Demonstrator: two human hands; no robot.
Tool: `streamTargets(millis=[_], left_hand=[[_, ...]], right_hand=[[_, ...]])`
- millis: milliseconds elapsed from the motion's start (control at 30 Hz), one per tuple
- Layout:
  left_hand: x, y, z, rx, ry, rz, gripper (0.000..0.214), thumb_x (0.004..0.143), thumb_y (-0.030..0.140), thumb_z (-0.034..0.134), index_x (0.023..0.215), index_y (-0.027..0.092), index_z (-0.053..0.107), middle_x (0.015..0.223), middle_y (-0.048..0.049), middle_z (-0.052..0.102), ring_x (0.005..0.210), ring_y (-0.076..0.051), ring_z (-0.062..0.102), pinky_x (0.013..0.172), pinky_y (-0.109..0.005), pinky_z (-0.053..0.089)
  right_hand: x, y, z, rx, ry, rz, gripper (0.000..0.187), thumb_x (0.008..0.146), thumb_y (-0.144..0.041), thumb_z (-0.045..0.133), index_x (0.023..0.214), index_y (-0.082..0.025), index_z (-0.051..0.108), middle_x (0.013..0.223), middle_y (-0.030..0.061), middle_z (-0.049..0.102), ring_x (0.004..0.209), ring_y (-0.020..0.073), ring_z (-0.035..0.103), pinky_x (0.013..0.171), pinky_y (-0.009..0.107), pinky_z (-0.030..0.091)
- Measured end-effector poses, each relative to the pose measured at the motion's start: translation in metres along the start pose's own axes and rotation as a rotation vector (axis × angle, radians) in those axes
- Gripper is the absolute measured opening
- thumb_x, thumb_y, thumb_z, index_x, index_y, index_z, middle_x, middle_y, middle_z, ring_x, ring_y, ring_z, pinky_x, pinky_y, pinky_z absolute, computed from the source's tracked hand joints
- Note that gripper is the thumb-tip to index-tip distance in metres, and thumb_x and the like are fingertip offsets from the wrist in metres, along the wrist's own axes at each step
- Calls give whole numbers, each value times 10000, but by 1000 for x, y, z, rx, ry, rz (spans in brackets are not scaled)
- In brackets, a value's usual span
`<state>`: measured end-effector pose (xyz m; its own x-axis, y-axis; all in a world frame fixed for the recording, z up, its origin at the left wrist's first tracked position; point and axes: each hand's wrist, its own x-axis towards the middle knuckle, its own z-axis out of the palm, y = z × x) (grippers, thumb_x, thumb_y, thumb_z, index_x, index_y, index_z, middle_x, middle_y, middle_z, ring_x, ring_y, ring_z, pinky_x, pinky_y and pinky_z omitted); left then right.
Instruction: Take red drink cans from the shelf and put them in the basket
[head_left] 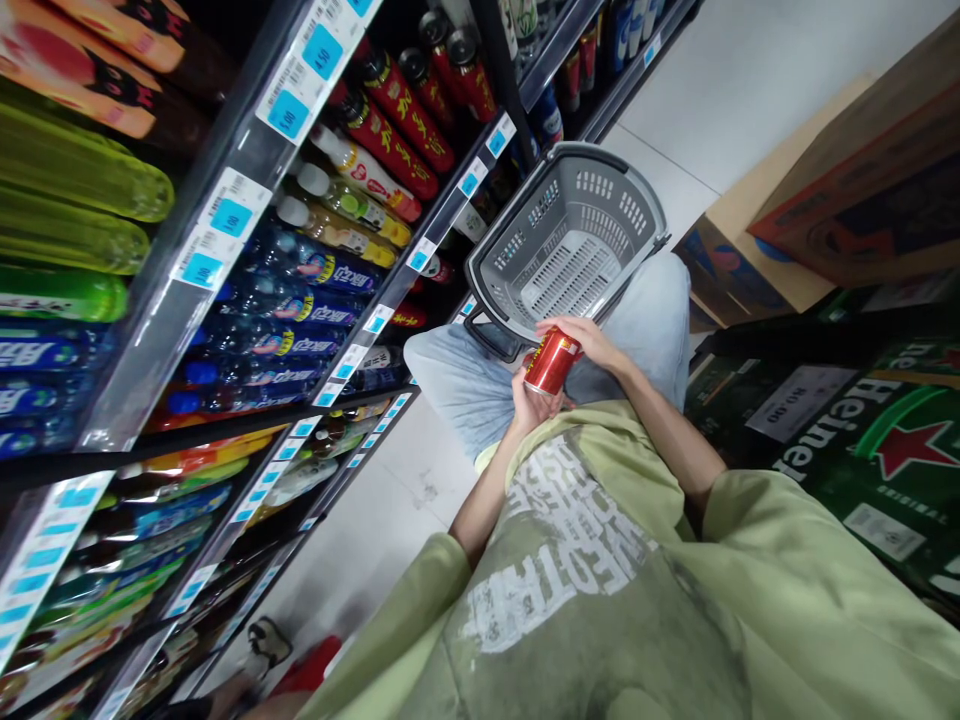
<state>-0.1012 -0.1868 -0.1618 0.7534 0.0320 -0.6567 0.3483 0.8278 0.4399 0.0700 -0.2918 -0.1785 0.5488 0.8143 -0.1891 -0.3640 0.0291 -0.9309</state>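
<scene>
Our left hand (pixel 528 404) grips a red can (pixel 553 362), our right hand (pixel 585 338) clasping its far end, just this side of the grey basket (pixel 502 270); we appear to be at the holding step, any move calling for steady support

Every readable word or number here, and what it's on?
"Heine": green beer carton
"ORIGINAL": same carton
"80.00": white paper label
"4.50": light blue shelf tag
"5.00": neighbouring blue tag
"脉动": blue plastic bottles
Too blurred or small: red metal can, other lettering.
</scene>
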Motion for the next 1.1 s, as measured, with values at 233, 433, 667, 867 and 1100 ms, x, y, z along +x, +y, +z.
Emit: streamTargets(millis=[233, 433, 667, 867, 1100], left_hand=[[-2, 3, 1, -102, 74, -54, 850, 978, 869, 437, 1262, 135, 758, 450, 91, 334, 365, -148, 291, 613, -399, 622], [2, -4, -3, -10, 29, 23, 779, 919, 844, 509, 1181, 153, 755, 505, 46, 454, 409, -162, 392, 562, -365, 586], [2, -1, -4, 6, 13, -76, 752, 934, 769, 514, 1245, 115, 719, 712, -93, 708, 556, -247, 668, 564, -341, 564], [6, 2, -3, 6, -2, -61, 669, 892, 660, 611, 1199, 72, 703, 917, -185, 787, 744, -287, 755, 627, -359, 605], [10, -7, -6, 56, 50, 47, 913, 733, 443, 823, 1551, 188, 509, 1047, -110, 794, 784, -274, 770, 570, -303, 585]], right_hand=[[-3, -4, -1, -30, -7, -16, 694, 998, -747, 644, 1399, -196, 775, 1307, 113, 832, 1142, 288, 772, 1029, 430, 608], [-4, -4, -2, 35, -13, -15, 693, 998, -739, 657, 1437, -211, 742, 1397, 126, 802, 1217, 296, 759, 1072, 446, 595], [-2, -3, -1, 56, -9, -59, 743, 980, -807, 641, 1402, -204, 743, 1439, 146, 780, 1376, 326, 706, 1179, 479, 531], [-4, -11, 0, 39, 26, -58, 718, 1000, -800, 594, 1368, -196, 715, 1415, 157, 786, 1320, 318, 721, 1131, 476, 557], [1, -6, -2, -29, 81, 23, 562, 926, -720, 711, 1198, -229, 737, 1236, 107, 814, 1199, 298, 738, 1041, 436, 575]])
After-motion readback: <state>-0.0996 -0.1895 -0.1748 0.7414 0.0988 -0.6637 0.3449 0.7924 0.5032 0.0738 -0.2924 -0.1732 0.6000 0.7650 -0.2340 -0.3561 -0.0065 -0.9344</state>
